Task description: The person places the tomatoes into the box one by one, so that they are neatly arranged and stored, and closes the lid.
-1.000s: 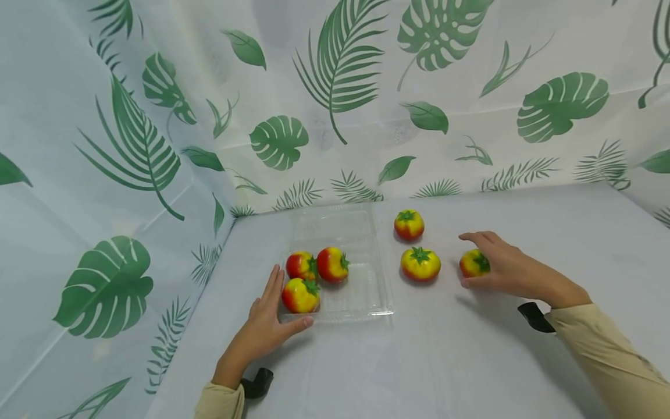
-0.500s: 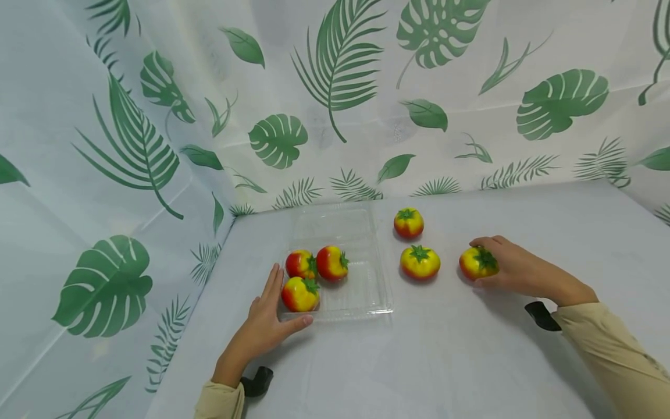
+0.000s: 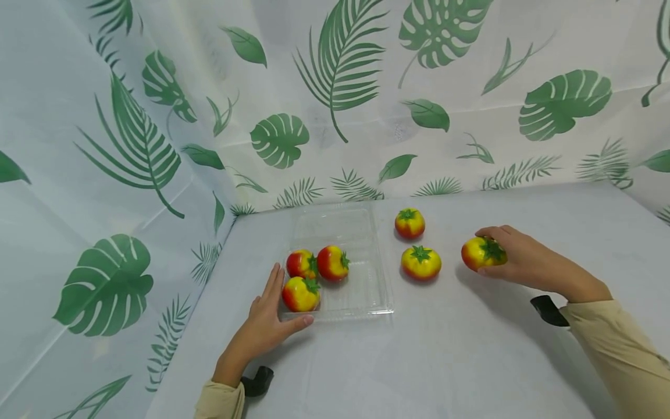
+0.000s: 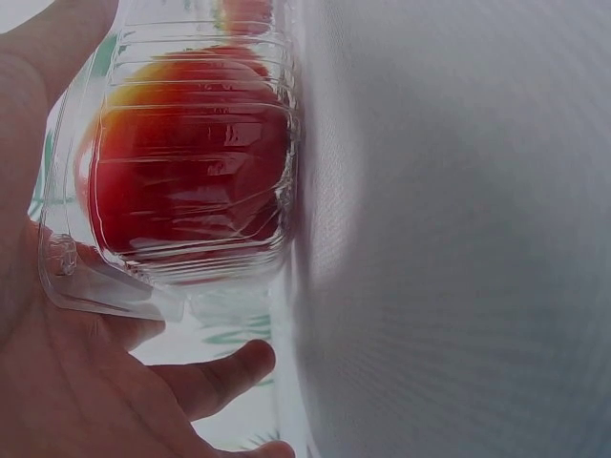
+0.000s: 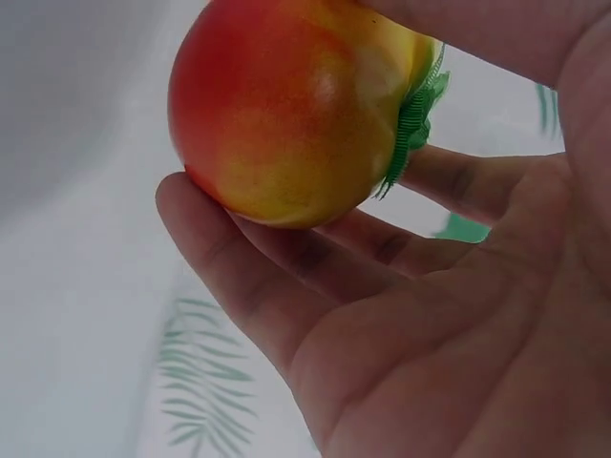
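My right hand (image 3: 539, 265) grips a red-and-yellow tomato (image 3: 478, 253) with a green leafy top, between thumb and fingers. In the right wrist view the tomato (image 5: 286, 114) is held by the fingertips, its leaves facing the palm. A clear plastic clamshell box (image 3: 361, 294) lies with its lid spread towards the back. Three tomatoes (image 3: 300, 294) sit in its left part. My left hand (image 3: 264, 323) rests around the box's front left corner, fingers along the side and thumb along the front. Through the ribbed wall, the left wrist view shows a tomato (image 4: 191, 153).
Two more tomatoes stand right of the box: one farther back (image 3: 410, 224) and one nearer (image 3: 421, 263). A pale cloth covers the table (image 3: 419, 361). Leaf-printed curtains (image 3: 366, 128) hang behind and at the left.
My right hand has closed its fingers round the rightmost tomato and raised it slightly off the table. The left hand and the box have stayed in place.
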Demonstrator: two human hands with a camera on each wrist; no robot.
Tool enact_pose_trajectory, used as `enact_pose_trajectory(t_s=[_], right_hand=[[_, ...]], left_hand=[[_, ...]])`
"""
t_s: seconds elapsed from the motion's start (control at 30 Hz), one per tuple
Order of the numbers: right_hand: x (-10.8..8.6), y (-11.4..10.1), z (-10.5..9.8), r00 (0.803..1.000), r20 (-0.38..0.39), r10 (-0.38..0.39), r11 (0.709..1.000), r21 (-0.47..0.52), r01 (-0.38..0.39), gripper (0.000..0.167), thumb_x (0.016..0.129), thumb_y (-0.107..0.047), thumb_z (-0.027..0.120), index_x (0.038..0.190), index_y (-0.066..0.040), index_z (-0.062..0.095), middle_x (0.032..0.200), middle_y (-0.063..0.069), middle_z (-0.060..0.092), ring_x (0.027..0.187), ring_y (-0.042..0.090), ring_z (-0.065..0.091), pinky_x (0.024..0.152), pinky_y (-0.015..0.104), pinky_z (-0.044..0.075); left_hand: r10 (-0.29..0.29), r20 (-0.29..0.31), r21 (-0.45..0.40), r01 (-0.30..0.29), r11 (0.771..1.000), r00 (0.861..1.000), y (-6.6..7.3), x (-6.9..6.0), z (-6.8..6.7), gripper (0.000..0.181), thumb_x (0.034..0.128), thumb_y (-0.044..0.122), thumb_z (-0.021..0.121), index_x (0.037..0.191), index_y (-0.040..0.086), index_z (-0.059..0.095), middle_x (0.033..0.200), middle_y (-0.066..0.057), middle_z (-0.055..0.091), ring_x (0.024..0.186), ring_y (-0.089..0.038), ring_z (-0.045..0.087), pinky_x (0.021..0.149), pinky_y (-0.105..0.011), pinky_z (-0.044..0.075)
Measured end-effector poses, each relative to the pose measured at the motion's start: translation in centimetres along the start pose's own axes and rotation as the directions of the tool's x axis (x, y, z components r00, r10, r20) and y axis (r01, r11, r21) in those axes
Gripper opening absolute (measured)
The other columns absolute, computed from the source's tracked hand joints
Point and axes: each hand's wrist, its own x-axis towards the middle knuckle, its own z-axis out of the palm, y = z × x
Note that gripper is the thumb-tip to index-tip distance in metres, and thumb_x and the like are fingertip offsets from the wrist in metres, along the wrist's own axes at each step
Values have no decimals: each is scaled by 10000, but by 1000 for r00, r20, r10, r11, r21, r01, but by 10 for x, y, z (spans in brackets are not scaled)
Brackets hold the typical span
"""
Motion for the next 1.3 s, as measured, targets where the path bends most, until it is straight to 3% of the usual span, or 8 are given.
enact_pose_trajectory(t_s=[0.3,0.6,0.93,1.13,1.3], right_hand=[[4,-23,-12,999,-41,-25,999,21,26,744,954,-249,843,1484,101,456,1395,327,503,1184,445,534,1008,671,502],[15,-53,-6,993,-49,-109,990,90,113,715,964,-236,833,1481,90,462,1399,267,540,1209,408,549,1024,650,508],[29,-89,8,971,-71,-230,953,183,239,649,965,-212,831,1449,38,480,1376,180,560,1190,337,583,1014,553,532],[38,-106,21,946,-97,-310,924,201,324,613,935,-203,868,1406,-3,532,1297,100,604,1107,251,597,947,420,568],[48,-122,33,935,-89,-343,912,207,354,580,923,-195,877,1379,-13,568,1217,60,639,1058,224,599,924,439,563]], left_hand=[[7,-4,-1,-7,1000,1000,-1,0,-1,1226,917,607,774,1728,88,16,1797,-80,-76,1629,-401,86,1213,-757,14],[14,-11,-12,-14,1000,1000,-2,0,1,1217,919,598,779,1727,80,32,1797,-72,-65,1634,-372,88,1215,-759,24],[20,-20,-18,-21,1000,1000,-3,0,3,1203,926,581,782,1728,86,35,1797,-61,-64,1635,-365,87,1218,-755,20],[21,-17,-19,-22,1000,1000,-1,-1,1,1207,925,574,785,1726,79,29,1797,-62,-64,1632,-377,95,1219,-754,19],[18,-20,-19,-18,1000,1000,-2,-2,0,1212,921,562,794,1727,84,25,1797,-50,-69,1634,-359,102,1227,-741,17]])
